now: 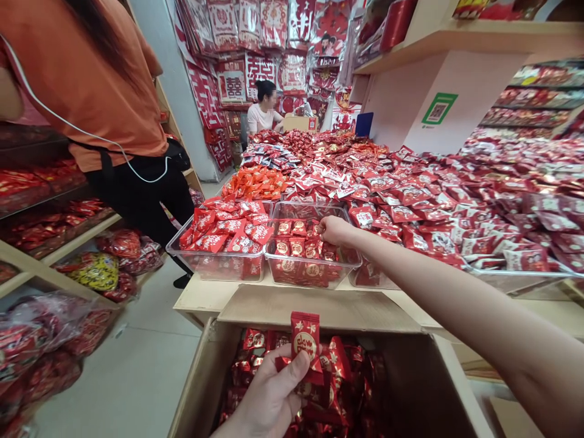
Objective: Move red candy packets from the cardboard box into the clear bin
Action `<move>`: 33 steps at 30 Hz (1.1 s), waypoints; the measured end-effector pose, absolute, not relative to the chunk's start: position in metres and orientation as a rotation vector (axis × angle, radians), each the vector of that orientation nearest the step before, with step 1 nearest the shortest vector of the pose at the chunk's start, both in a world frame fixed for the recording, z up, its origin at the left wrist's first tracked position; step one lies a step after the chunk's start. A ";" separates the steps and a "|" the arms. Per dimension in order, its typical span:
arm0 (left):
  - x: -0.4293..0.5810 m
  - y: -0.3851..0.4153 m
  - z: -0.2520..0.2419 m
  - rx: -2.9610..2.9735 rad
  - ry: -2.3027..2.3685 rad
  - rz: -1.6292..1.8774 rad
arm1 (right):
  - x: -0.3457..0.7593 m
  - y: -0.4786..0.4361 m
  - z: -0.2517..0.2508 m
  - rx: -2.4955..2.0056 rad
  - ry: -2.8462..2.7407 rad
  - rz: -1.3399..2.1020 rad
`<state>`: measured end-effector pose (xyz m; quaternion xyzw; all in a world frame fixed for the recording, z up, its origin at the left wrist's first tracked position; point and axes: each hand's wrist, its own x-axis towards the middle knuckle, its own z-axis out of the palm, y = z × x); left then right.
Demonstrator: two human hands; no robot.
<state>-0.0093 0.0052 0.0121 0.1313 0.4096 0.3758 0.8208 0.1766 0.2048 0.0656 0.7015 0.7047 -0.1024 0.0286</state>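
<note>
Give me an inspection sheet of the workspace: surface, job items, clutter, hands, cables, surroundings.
Surface: pale wooden counter, crowded with wrapped packets.
Job's things: open cardboard box with red packets inside; clear bin of gold-printed packets.
Clutter: bagged goods stacked at left.
Hands: left hand grips a red packet above the box; right hand at the clear bin, grasp unclear.
Cables: white cord along the orange-shirted person.
Surroundings: another person beyond the packets.
</note>
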 end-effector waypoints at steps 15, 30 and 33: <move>-0.012 0.003 0.006 0.416 0.783 0.771 | 0.207 0.197 0.090 2.272 2.240 -0.194; -0.009 0.002 0.006 0.421 0.886 0.790 | 0.195 0.170 0.096 1.551 2.261 -0.236; -0.008 0.002 0.006 0.445 0.871 0.791 | 0.190 0.169 0.095 1.516 2.217 -0.256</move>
